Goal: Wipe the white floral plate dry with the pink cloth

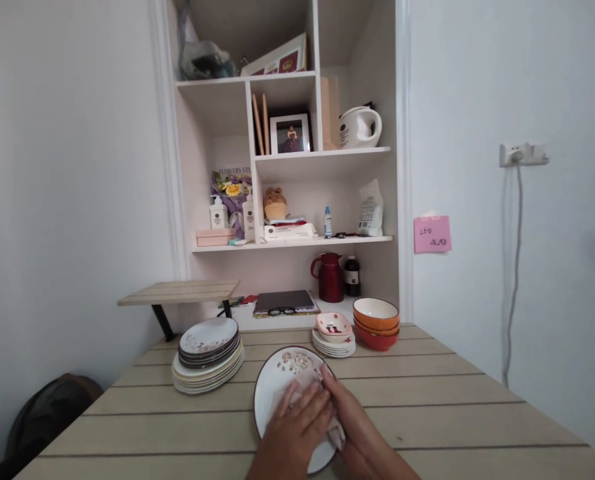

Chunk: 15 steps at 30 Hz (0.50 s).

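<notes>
A white plate [272,383] with a dark rim and a brown floral print is in front of me at the table's near middle. A pale pink cloth [307,380] is bunched over its right part. My left hand [300,423] presses on the cloth with its fingers bent and close together. At the plate's right rim, my right hand [350,417] closes on the cloth, thumb on top; its other fingers are mostly hidden. Whether it also grips the rim I cannot tell.
Stacked plates [208,357] stand left of the plate. Small dishes [333,333] and orange and red bowls [376,323] are stacked behind it, to the right. A raised wooden shelf [180,292] overhangs the back left. Beyond are a red jug [330,277] and a dark folder [283,302] with glasses.
</notes>
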Tool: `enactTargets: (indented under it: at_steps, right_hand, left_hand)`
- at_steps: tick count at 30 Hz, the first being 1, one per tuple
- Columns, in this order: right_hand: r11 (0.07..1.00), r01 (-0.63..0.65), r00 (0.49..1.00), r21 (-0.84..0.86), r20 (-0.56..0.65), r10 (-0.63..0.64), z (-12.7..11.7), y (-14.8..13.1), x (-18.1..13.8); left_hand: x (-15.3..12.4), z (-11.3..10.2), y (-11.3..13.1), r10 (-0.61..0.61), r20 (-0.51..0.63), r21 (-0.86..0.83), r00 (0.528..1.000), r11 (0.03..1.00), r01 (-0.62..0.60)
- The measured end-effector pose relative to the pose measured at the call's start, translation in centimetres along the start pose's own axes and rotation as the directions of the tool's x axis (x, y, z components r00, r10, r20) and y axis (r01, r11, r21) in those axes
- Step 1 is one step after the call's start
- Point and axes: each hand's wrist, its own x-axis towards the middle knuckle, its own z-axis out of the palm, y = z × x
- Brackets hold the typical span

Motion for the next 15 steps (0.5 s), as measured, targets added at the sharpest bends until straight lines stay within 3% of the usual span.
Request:
enactTargets:
  at_steps: [5,10,15]
  right_hand:
    - [1.0,0.006,0.999,0.007,0.035,-0.007,0.2,1.0,-0.2]
    - [0.999,0.029,0.995,0.032,0.097,-0.032,0.6,1.0,-0.1]
    - [0.997,0.038,0.999,0.071,0.025,-0.04,-0.1,-0.4,0.5]
  left_hand:
    - [0.1,-1.0,-0.3,-0.209,0.048,0.068,0.977,0.976,0.206]
    - [-0.6,0.6,-0.8,-0.349,-0.003,0.184,0.937,0.921,0.344]
    - [-1.1,2.0,-0.6,-0.42,-0.082,0.252,0.904,0.869,0.427]
